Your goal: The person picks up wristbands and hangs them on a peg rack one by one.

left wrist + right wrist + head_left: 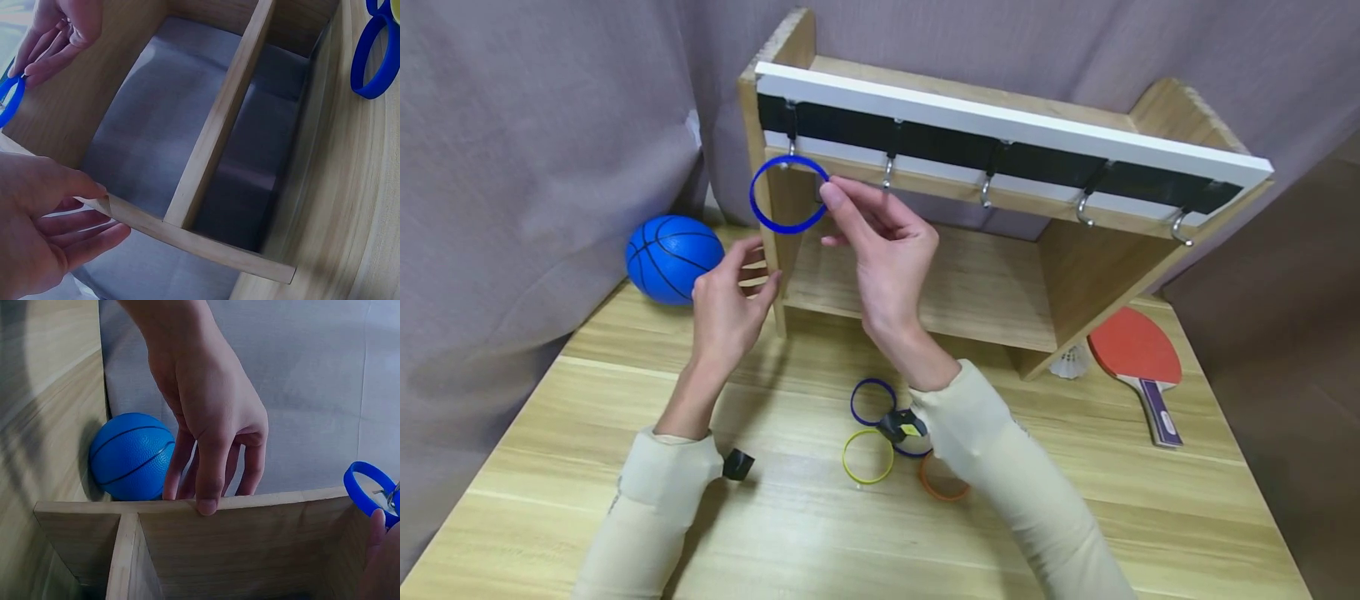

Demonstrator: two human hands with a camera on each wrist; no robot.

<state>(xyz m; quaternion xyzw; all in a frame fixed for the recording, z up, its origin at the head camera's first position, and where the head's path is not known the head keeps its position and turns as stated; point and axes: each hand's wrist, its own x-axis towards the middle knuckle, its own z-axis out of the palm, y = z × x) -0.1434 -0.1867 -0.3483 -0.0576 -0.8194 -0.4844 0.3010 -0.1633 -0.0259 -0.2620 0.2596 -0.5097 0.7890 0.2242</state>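
My right hand (891, 258) pinches a blue wristband-like ring (788, 230) between thumb and fingertips. The ring's upper edge is at the leftmost metal hook (792, 143) on the wooden shelf (917, 287). In the right wrist view the hook's end shows within the ring (354, 489); I cannot tell whether it hangs on it. My left hand (726, 308) holds the shelf's left side panel (206, 245). Its thumb lies over the panel's edge, and its other fingers are on the outer side.
Several metal hooks line the black-and-white rail (1000, 158). Blue, yellow (868, 482) and orange (943, 497) rings lie on the table (805, 533). A blue ball (673, 258) sits left of the shelf. At right are a shuttlecock (1071, 362) and a red paddle (1135, 346).
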